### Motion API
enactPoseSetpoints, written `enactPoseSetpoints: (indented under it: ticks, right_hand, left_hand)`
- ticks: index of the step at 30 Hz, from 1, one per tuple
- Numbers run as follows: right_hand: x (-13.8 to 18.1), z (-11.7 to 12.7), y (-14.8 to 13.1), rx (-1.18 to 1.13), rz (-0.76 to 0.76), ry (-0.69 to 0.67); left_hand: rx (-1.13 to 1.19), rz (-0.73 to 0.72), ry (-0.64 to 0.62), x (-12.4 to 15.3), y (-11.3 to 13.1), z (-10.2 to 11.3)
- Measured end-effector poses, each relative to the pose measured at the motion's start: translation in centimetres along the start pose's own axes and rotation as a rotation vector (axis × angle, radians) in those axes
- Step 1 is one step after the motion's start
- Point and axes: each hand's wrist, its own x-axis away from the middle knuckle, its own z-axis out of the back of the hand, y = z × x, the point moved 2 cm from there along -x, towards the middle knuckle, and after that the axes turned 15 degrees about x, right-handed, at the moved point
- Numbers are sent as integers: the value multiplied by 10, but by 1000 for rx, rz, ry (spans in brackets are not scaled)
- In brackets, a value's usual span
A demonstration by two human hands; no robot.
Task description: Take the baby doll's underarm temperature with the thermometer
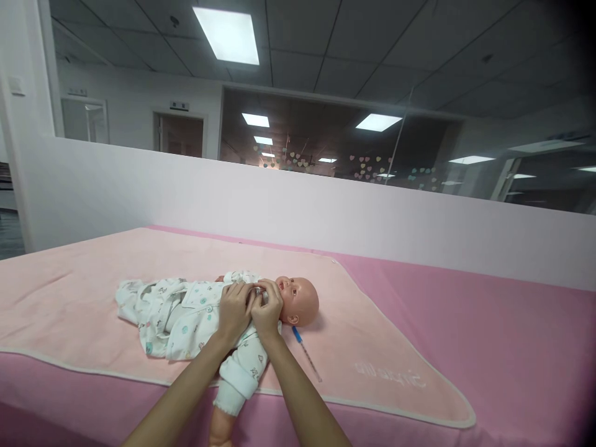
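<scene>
A baby doll lies on its back along a peach mat, its bald head to the right and its legs to the left. It wears a white printed outfit with a button on the chest. The left hand rests on the upper chest, palm downward, with its fingers bent and lying close to one another. The right hand meets it at the neckline, just beside the chin, with its fingers curled inward; the two sets of fingertips come together there. Whether either hand pinches the cloth cannot be told, since the knuckles hide the point of contact. The doll's near sleeve extends between the two forearms toward the viewer, and the small plastic hand at its end reaches past the mat's near edge. To the right of the right forearm, a slender clear stick with a blue end lies obliquely on the mat, the blue end near the doll's head. The mat, edged in a pale border and bearing pale lettering near its right corner, covers part of a pink surface. Behind stands a low white wall, topped by glass panels with heart-shaped stickers.
</scene>
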Motion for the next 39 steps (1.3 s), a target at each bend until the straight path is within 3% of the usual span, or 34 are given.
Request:
enactPoseSetpoints:
  ticks: [12, 21, 26, 33, 39]
  right_hand:
    - [1, -6, 8, -64, 8, -20]
    - [2, -5, 8, -40, 48, 24]
    - [5, -9, 10, -11, 81, -24]
    - [6, -11, 11, 1, 65, -71]
    - [6, -9, 8, -19, 85, -67]
  left_hand:
    - [-1, 5, -6, -1, 0, 0]
    - [80, 50, -10, -2, -4, 0]
    - [173, 72, -11, -3, -11, -3]
    - [299, 114, 48, -2, -12, -2]
    - [273, 109, 117, -1, -7, 1]
